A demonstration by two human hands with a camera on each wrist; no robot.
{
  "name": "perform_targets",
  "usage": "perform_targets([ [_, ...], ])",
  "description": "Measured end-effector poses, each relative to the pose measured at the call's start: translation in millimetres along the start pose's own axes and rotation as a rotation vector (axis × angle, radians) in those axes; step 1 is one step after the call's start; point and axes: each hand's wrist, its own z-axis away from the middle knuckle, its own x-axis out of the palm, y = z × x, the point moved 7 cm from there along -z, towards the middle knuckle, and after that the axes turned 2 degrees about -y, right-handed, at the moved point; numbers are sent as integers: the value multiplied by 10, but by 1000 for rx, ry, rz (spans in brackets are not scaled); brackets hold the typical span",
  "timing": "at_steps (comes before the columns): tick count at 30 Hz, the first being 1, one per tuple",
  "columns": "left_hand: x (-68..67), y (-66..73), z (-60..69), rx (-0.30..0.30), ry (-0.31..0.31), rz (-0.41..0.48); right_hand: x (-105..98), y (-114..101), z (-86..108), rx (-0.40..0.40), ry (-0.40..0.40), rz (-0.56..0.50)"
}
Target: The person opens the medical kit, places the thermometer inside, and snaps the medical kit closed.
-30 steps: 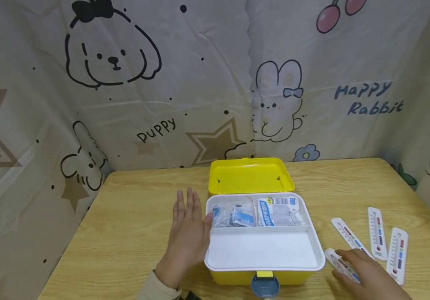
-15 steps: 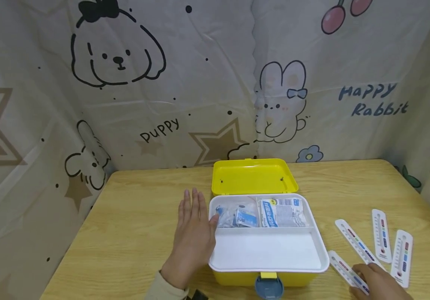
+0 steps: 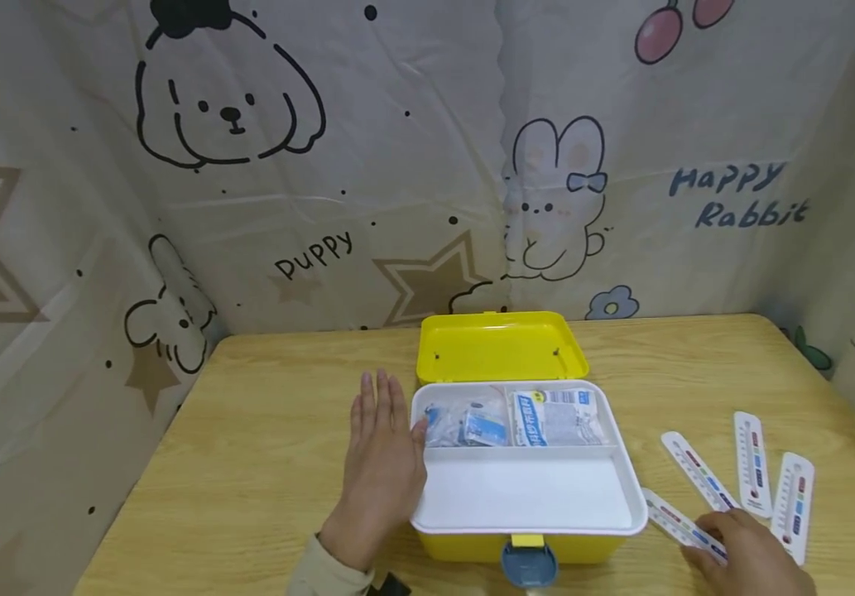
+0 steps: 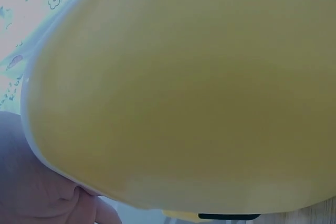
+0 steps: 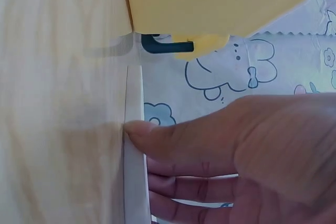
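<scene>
A first-aid box with a white tray (image 3: 524,492) and yellow body (image 4: 184,87) stands open in the middle of the table. My left hand (image 3: 382,480) rests along its left rim, fingers straight. To the right of the box, my right hand (image 3: 755,555) pinches the near end of a white strip thermometer (image 3: 676,520). The right wrist view shows that thermometer (image 5: 135,182) edge-on, low at the tabletop, with my thumb (image 5: 152,137) at its edge. Several similar thermometers lie close by: a slanted one (image 3: 698,472), an upright-lying one (image 3: 752,463) and a rightmost one (image 3: 792,505).
In the tray's back compartments lie a clear bag with blue-and-white packets (image 3: 479,424) and a gauze packet (image 3: 557,418). The yellow lid (image 3: 501,348) is folded back behind the tray. A grey-blue latch (image 3: 530,564) hangs at the front. A printed curtain (image 3: 412,165) surrounds the table.
My right hand has moved from over the nearest thermometer to its near end, where thumb and fingers now pinch it. My left hand stays against the box's left side.
</scene>
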Motion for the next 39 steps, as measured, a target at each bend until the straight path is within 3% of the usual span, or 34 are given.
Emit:
perform_targets([
  [14,37,-97,-2,-11,-62,72,-18,-78,57,-93,167,19],
  [21,49,-88,-15,-2,-60,92,-47,-128,95,-54,163,25],
  [29,95,-82,-16,6,-68,104,-40,-118,80,-132,253,30],
  [39,44,-61,-22,18,-42,93,-135,-181,157,-135,299,29],
])
